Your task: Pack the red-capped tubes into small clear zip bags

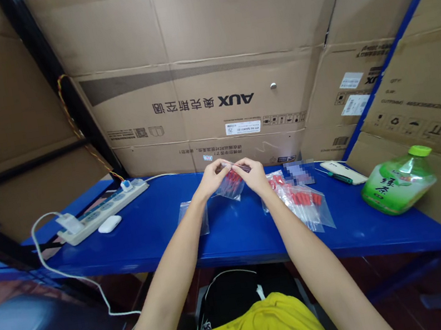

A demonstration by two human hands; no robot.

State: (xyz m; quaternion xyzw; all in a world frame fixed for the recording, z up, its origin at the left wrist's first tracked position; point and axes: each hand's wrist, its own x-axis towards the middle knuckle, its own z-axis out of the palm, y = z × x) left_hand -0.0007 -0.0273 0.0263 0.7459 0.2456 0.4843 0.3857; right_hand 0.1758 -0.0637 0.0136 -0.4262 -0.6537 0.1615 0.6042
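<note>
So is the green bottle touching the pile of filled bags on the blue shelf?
Apart. The head view shows bare blue shelf between the green bottle lying on its side and the pile of filled bags.

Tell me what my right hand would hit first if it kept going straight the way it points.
Likely the cardboard box standing behind the blue shelf; the right hand, pinching the small plastic bag, points toward it, though depth is unclear.

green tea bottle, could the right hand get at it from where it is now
Probably yes: the green tea bottle lies on its side on the blue shelf, nothing between. But the right hand shares a small bag.
</note>
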